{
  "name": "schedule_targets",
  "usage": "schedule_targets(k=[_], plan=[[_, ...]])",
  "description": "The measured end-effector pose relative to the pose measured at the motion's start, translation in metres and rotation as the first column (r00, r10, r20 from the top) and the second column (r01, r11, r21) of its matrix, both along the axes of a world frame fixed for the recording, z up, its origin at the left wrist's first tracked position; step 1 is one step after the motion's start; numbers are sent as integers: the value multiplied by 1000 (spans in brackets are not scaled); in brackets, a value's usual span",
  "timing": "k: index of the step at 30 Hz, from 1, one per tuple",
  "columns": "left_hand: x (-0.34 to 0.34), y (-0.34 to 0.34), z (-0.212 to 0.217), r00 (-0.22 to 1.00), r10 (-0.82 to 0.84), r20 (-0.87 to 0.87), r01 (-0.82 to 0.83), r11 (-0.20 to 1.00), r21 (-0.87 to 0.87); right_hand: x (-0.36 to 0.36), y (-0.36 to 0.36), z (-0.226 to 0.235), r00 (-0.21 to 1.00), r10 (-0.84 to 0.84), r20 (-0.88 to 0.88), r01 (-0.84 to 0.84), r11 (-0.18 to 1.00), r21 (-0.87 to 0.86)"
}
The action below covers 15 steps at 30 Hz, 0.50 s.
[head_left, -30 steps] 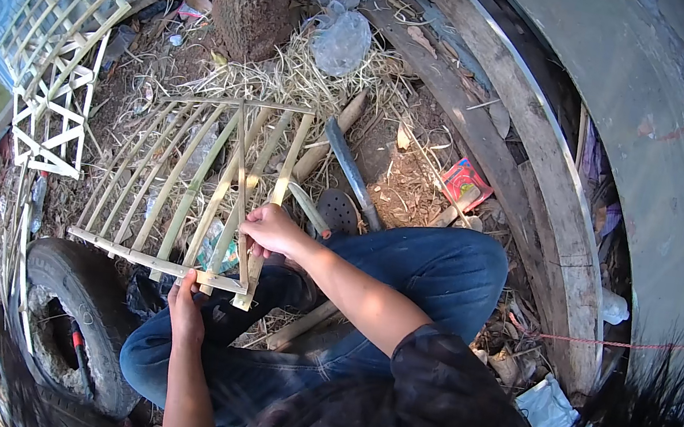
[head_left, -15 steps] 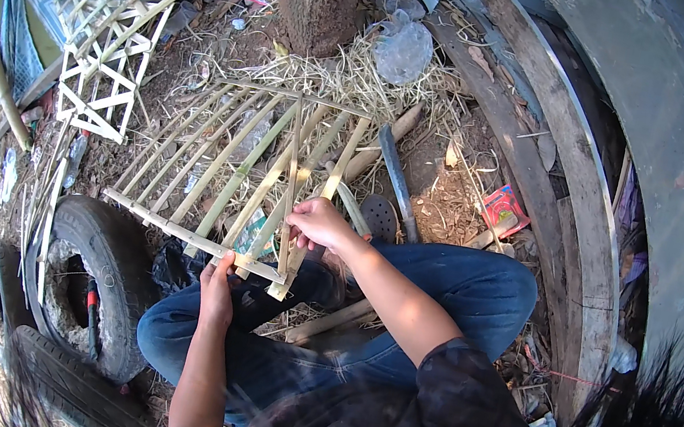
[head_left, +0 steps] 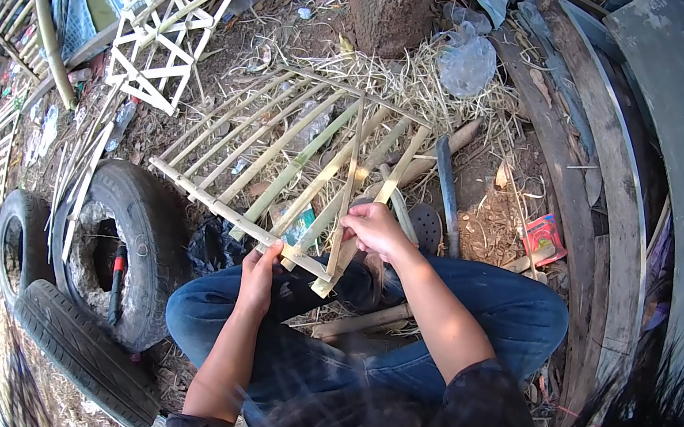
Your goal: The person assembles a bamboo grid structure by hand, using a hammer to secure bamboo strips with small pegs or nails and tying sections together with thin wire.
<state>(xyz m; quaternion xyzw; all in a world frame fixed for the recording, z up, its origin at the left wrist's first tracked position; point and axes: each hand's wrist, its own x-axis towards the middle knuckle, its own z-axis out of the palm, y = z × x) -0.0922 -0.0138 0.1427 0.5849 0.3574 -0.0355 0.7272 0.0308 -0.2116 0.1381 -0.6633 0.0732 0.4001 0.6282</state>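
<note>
A bamboo slat frame [head_left: 293, 130], with several long slats running between two cross rails, tilts in front of me over my crossed legs. My left hand [head_left: 258, 279] has its fingers closed round the near rail, close to its right end. At the frame's right side, my right hand [head_left: 377, 232] pinches a thin upright bamboo strip [head_left: 353, 162] that crosses over the slats. Beyond my right knee lies a flat grey-blue bar [head_left: 448, 190], which may be a blade. A dark clog [head_left: 426, 227] with holes shows beside it.
Old tyres [head_left: 121, 250] lie at my left, one with a red-and-black handled tool [head_left: 117, 281] inside. Woven bamboo lattices [head_left: 160, 33] stand at far left. A tree trunk [head_left: 393, 7] rises ahead. Wooden planks [head_left: 610, 158] and a red packet [head_left: 544, 239] lie to the right.
The whole view has swung left, so everything sits farther right in the picture. Both hands keep their grips on the bamboo frame, with little visible change.
</note>
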Motion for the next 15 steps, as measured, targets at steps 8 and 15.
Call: schedule_targets(k=[8,15], plan=[[1,-3,2,1000,6,-6,-6,1000,27,1,-2,-5,1000,8,19,-9,999,32],[1,0,2,1000,0,-11,0,1000,16,0,0,3,1000,-7,-14,7,1000,8]])
